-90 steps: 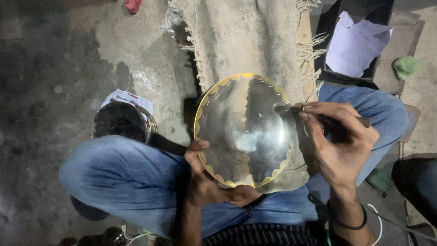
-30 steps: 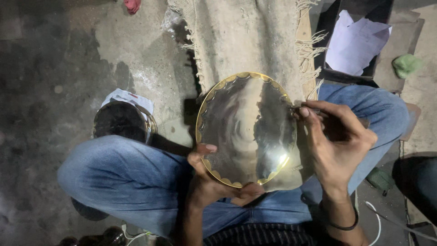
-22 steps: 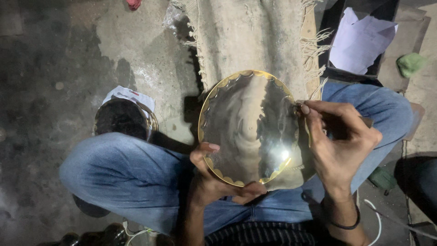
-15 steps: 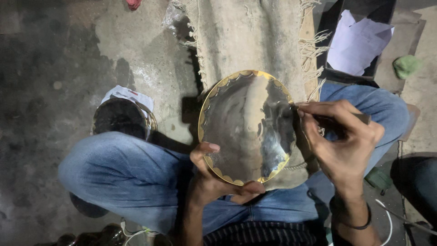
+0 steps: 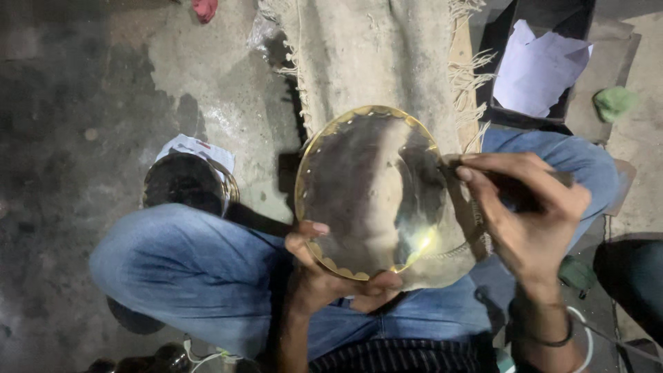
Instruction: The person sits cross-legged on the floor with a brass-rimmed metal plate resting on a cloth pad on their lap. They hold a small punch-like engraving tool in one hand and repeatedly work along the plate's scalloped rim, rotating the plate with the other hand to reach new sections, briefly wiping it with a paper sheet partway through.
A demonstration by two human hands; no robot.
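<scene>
While the left hand (image 5: 324, 276) grips the brass plate's (image 5: 373, 190) near rim over the lap, tilted up, the right hand (image 5: 528, 214) pinches a thin tool (image 5: 452, 164) at its right edge; closer there.

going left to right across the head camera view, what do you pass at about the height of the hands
Dark round container on the floor → left hand gripping the plate's lower rim → shiny round metal plate → right hand pinching a thin tool at the plate's right edge.

One brass plate (image 5: 373, 190), two hands, one dark bowl (image 5: 185, 181)
</scene>
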